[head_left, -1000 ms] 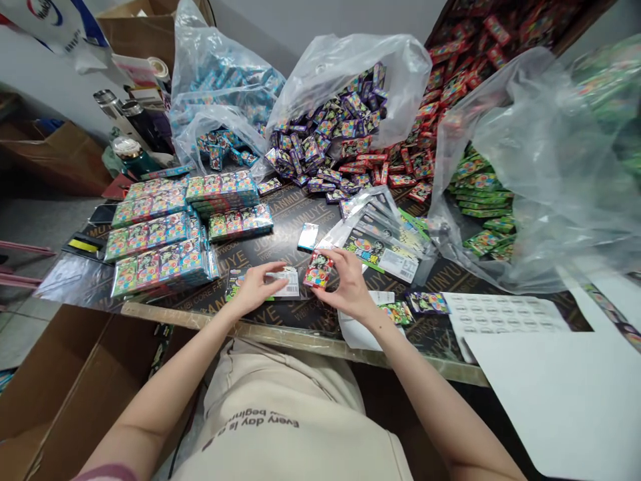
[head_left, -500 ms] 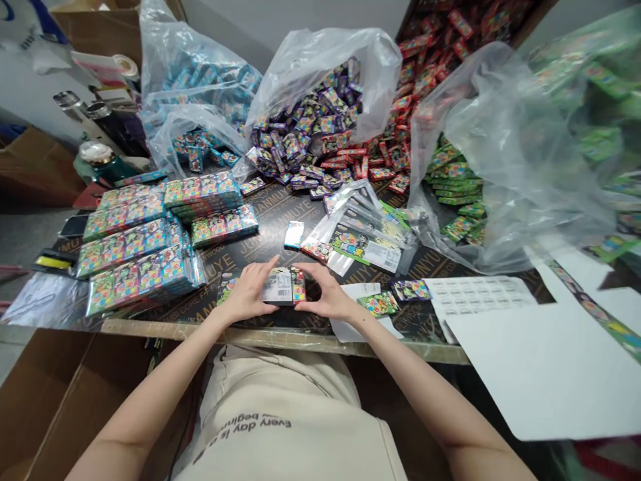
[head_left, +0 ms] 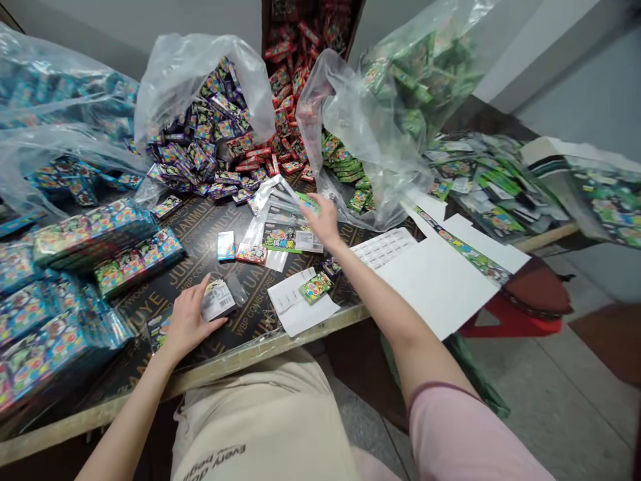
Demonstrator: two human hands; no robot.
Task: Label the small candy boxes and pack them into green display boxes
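My left hand [head_left: 187, 321] bends over a black printed packet [head_left: 219, 300] with a white barcode label, thumb at its near edge and index finger at its far edge. A clear plastic end sticks out on the packet's right; the hand covers its middle. Reaching over the stacked flat printed sleeves [head_left: 285, 237], my right hand [head_left: 324, 219] has its fingers apart, with nothing seen in them. Just behind it lie small green boxes [head_left: 350, 170] in a clear bag. A blue-white box [head_left: 226, 246] and a red box [head_left: 251, 253] lie between the hands.
Wrapped multipacks [head_left: 140, 260] are stacked on the left. Purple boxes [head_left: 200, 133] spill from a bag at the back, beside red boxes [head_left: 288, 133]. A green box [head_left: 315, 287] sits on white paper [head_left: 288, 314]; a label sheet [head_left: 385, 247] and white card [head_left: 425, 287] lie right.
My view has turned right. My right hand has let go of the packet and reached forward and right toward the green boxes. My left hand has stayed at the packet.
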